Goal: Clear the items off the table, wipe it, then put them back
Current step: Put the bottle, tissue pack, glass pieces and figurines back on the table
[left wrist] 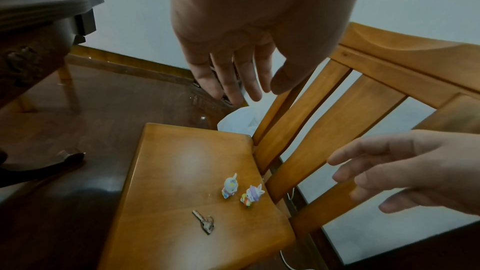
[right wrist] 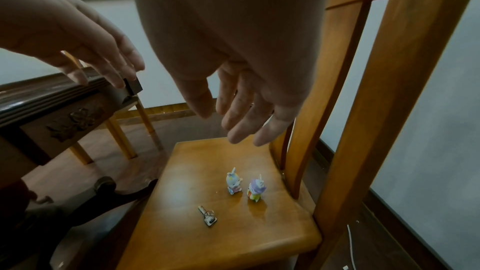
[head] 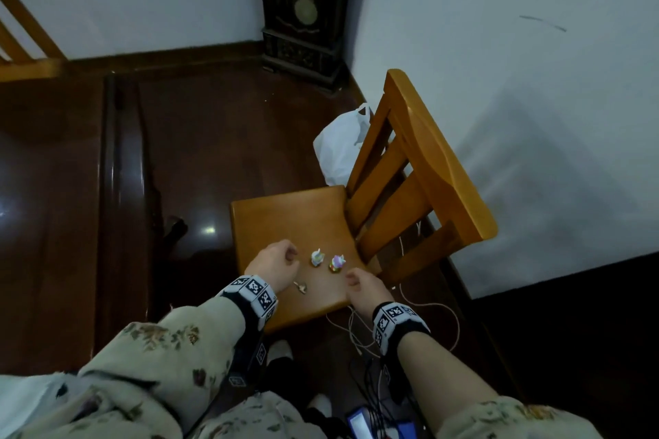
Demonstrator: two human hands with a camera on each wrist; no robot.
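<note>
On the orange wooden chair seat (head: 281, 217) (left wrist: 182, 163) (right wrist: 192, 239) stand two small animal figurines: a pale blue-white one (head: 316, 257) (left wrist: 230, 186) (right wrist: 233, 181) and a purple one (head: 337, 263) (left wrist: 252, 194) (right wrist: 256, 189). A key on a ring (head: 301, 287) (left wrist: 205, 222) (right wrist: 207, 216) lies nearer me. My left hand (head: 272, 262) (left wrist: 233, 73) hovers above the seat left of the figurines, fingers relaxed and empty. My right hand (head: 363, 290) (right wrist: 241, 110) hovers to their right, also relaxed and empty.
The dark wooden table (head: 50, 189) (right wrist: 52, 98) stands to the left, its carved edge and leg close to the chair. A white plastic bag (head: 340, 146) sits on the floor behind the seat. White cables (head: 410, 310) trail beside the chair. A tall dark clock (head: 306, 7) stands in the corner.
</note>
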